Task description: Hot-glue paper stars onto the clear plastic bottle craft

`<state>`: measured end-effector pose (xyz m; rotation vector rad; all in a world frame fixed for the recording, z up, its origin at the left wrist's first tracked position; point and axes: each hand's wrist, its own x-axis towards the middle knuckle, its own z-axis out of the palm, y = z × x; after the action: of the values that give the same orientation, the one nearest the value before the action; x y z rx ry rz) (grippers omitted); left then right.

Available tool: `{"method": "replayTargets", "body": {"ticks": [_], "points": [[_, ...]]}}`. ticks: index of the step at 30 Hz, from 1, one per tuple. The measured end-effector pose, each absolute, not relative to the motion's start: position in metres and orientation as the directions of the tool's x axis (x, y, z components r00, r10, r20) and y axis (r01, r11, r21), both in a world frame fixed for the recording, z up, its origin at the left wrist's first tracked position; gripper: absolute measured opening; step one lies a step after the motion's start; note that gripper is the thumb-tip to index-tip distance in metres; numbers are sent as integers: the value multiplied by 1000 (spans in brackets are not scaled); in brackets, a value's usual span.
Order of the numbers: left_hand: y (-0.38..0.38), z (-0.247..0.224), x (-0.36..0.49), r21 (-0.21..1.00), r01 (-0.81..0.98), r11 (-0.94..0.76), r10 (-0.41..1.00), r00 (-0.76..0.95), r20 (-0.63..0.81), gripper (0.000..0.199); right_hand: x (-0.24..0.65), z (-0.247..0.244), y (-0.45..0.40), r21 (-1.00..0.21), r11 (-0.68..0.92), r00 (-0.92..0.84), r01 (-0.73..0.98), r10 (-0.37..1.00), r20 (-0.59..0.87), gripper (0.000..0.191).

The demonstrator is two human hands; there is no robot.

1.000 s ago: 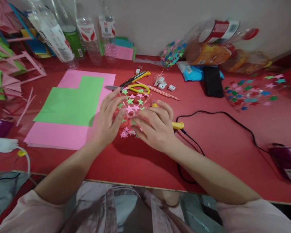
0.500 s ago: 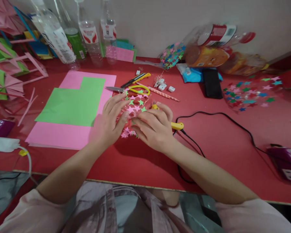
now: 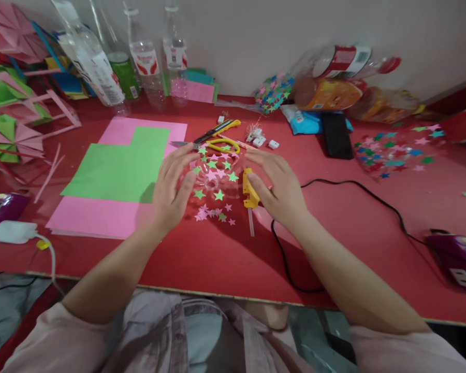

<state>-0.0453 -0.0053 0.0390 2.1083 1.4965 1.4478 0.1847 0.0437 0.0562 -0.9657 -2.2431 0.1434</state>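
Star-dotted clear plastic piece (image 3: pixel 212 183): left hand (image 3: pixel 173 190) wide beside; right hand (image 3: pixel 280 190), near glue gun (image 3: pixel 248 192), unclear.

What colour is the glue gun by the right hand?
The glue gun is yellow; the head view shows it best.

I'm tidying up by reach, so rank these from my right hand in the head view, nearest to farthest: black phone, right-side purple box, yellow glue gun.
From your right hand:
1. Yellow glue gun: just to its left.
2. Black phone: ahead and to the right.
3. Purple box: far right.
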Motion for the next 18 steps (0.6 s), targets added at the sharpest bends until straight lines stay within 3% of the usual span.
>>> {"method": "replayTargets", "body": {"ticks": [4, 18], "points": [[-2, 36, -49, 671, 595, -441, 817, -44, 576, 36, 183, 51, 46, -407, 705, -556, 580, 709, 434, 36], [9, 23, -50, 621, 615, -486, 777, -21, 629, 29, 174, 54, 32, -426, 731, -558, 533, 683, 472, 33]]}}
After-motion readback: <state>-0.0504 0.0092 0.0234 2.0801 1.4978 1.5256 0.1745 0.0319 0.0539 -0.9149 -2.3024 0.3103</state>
